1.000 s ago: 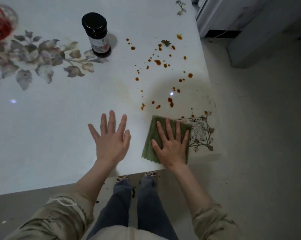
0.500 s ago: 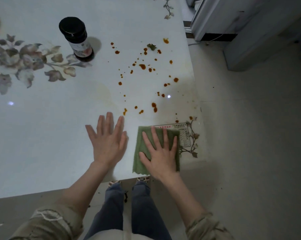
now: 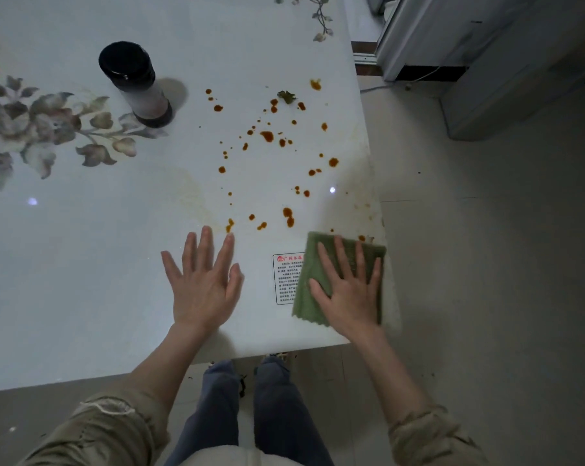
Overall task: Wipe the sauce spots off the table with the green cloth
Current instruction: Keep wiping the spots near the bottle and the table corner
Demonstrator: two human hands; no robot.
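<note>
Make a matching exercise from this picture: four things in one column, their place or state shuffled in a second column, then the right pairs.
Column one
1. left hand
2. right hand
3. bottle
4. sauce spots

Column two
A. scattered over the table, beyond both hands
B. stands upright, black cap on
C. pressed flat on the green cloth near the table's right corner
D. flat on bare tabletop, fingers spread, holding nothing

Pairs: 1-D, 2-C, 3-B, 4-A
</note>
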